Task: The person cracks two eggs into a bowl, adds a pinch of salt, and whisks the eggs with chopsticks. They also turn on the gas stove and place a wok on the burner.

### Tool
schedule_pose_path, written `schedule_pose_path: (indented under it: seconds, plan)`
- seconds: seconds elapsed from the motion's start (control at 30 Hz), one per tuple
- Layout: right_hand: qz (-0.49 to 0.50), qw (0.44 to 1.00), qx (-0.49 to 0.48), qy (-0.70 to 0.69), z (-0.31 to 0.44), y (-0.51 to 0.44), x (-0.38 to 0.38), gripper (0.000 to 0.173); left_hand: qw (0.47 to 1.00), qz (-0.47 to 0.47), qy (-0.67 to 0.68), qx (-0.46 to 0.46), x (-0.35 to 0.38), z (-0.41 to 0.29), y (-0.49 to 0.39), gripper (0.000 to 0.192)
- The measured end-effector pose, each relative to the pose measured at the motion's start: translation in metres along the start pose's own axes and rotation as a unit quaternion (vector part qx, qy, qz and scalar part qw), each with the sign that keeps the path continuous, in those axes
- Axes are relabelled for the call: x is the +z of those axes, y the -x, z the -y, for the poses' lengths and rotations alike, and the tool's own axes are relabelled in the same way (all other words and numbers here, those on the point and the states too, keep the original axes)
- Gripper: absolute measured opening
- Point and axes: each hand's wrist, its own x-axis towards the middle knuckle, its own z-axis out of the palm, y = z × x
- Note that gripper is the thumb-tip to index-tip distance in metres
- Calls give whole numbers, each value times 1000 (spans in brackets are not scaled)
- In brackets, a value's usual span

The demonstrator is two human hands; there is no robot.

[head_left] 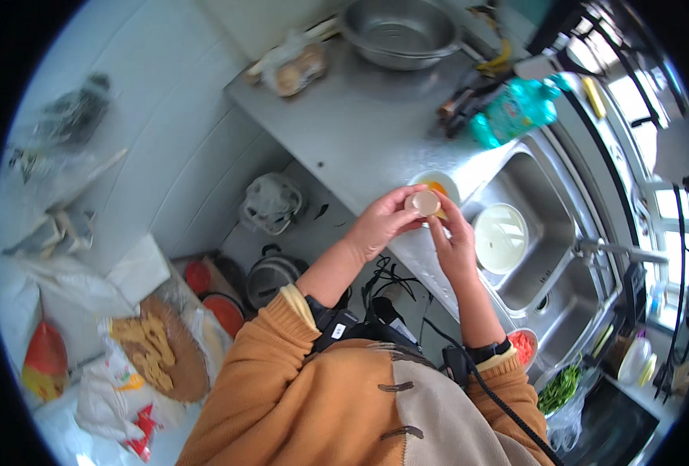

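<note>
Both my hands meet over a white bowl on the steel counter, near the sink's edge. Between them is an eggshell, its broken round opening facing up. My left hand grips the shell from the left with thumb and fingers. From the right, my right hand has its fingers on the shell too. Orange-yellow egg yolk shows in the bowl, whose near part is hidden by my hands.
A white basin stands in the steel sink. Beyond are a green bottle, a large metal basin and a bagged item. Bowls of chopped red food and green leaves are at lower right. Cables hang below.
</note>
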Motion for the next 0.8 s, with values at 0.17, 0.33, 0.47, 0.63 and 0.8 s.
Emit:
schedule_pose_path:
  seconds: [0.17, 0.33, 0.47, 0.63, 0.8]
  plan:
    - [75, 986, -100, 113, 23, 4, 21, 51, 998, -2, 58, 19, -28, 1, 31, 42]
    - [136, 980, -92, 116, 22, 20, 49, 55, 987, -60, 150, 25, -98, 18, 85, 41]
    - [264, 922, -160, 233, -8, 23, 65, 48, 960, -198, 197, 33, -187, 69, 132, 43]
    - [279, 862, -282, 317, -51, 11, 94, 39, 851, -510, 115, -45, -304, 155, 151, 40]
    - [273, 841, -318, 341, -63, 12, 95, 31, 794, -579, -171, -71, -408, 214, 135, 31]
